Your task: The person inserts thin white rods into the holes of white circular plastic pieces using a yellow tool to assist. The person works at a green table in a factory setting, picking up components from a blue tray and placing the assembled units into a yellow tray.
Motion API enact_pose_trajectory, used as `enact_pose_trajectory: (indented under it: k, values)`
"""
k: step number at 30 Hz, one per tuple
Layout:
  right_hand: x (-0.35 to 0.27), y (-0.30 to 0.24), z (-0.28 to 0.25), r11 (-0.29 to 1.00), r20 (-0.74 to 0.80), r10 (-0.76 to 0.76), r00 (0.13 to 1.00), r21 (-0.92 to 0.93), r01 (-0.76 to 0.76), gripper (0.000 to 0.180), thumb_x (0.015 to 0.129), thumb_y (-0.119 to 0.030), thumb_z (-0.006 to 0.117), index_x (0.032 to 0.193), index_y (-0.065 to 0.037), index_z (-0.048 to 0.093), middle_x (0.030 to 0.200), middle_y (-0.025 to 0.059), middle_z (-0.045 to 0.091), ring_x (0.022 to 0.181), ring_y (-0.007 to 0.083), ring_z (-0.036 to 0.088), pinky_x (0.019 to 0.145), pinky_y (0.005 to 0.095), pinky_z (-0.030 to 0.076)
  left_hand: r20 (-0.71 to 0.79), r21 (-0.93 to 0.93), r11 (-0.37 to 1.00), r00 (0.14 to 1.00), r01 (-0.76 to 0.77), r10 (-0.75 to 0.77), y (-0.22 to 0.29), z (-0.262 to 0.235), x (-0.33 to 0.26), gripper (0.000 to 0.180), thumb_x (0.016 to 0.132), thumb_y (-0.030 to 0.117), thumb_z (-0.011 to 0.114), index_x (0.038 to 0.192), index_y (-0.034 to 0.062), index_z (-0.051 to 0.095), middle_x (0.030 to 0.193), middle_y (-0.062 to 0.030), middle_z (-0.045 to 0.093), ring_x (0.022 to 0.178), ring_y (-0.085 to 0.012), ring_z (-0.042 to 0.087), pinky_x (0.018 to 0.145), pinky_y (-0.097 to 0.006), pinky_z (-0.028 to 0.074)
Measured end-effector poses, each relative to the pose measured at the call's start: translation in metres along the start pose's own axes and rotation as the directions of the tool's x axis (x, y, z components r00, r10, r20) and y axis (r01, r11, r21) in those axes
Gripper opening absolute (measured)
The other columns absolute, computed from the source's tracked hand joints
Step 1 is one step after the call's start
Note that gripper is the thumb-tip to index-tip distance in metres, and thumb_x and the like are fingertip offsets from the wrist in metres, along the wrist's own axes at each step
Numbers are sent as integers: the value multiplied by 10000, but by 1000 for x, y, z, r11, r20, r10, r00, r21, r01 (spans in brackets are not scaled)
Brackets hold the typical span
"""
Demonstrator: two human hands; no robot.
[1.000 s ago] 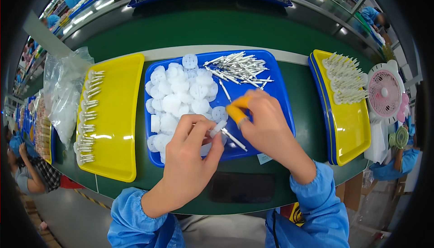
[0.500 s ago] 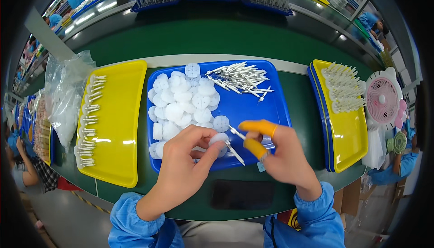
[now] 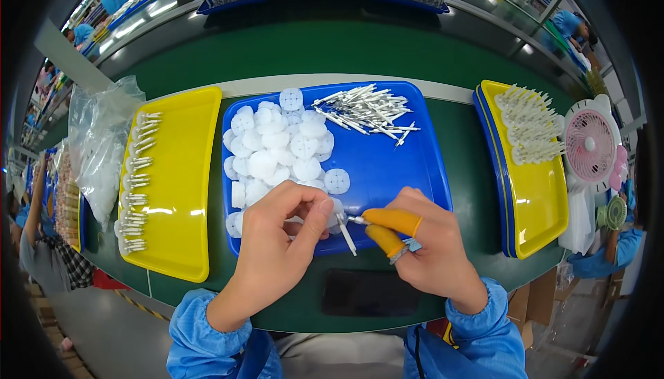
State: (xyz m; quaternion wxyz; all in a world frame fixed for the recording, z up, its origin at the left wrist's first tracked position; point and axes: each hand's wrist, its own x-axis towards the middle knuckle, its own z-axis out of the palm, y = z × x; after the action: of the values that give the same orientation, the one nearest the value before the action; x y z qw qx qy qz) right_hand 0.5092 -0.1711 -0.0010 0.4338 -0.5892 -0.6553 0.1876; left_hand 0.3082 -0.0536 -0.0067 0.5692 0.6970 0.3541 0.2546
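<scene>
My left hand (image 3: 287,230) pinches a translucent white plastic disc (image 3: 337,211) above the front of the blue tray (image 3: 394,171). One thin white stick (image 3: 348,237) juts from that disc toward me. My right hand (image 3: 422,241), with yellow finger covers on two fingers, grips another white stick (image 3: 357,220) and holds its tip at the disc's edge; whether it is inserted I cannot tell. A heap of similar discs (image 3: 273,140) fills the tray's left side. A pile of loose white sticks (image 3: 366,111) lies at its far right.
Discs fitted with sticks (image 3: 135,199) line the left yellow tray (image 3: 180,192); more assemblies (image 3: 529,126) stand in the right yellow tray (image 3: 539,220), stacked on blue ones. A dark phone-like slab (image 3: 370,292) lies near the front edge. A plastic bag (image 3: 104,151) and a pink fan (image 3: 590,142) flank the trays.
My right hand has moved left and slightly down, bringing its stick from beside the disc to the disc's edge. My left hand keeps its pinch on the disc.
</scene>
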Motion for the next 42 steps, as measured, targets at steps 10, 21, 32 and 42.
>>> enact_pose_trajectory:
  k: [10,21,32,42]
  values:
    - [1,4,-8,995,152,16,988,-98,-1,535,668,105,720,1201,86,766,991,151,599,926,343,586,828,449,480,3,247,945,976,-213,219,0,9,-2,168,974,-52,755,1137,-18,738,1067,-90,706,926,-165,763,768,-307,673]
    - [1,-1,2,986,108,24,994,-166,-6,531,641,95,731,1171,121,749,1001,156,597,946,358,574,826,445,493,-36,270,945,979,-183,200,-1,13,-3,189,941,-24,818,1064,-40,674,998,-150,706,864,-272,801,759,-366,690]
    - [0,8,0,992,85,8,996,-130,3,503,664,100,726,1165,100,761,1013,157,605,948,359,581,826,453,493,-38,218,964,986,-149,161,0,10,-2,182,953,-29,810,1084,-42,685,1005,-123,758,905,-174,805,779,-303,666]
    - [-1,1,13,990,75,21,997,-140,-10,406,673,67,738,1077,93,755,1020,157,631,956,352,590,837,464,484,-24,252,946,976,-204,217,-3,15,-4,164,930,-23,806,1041,-41,686,958,-151,699,837,-286,794,784,-356,685]
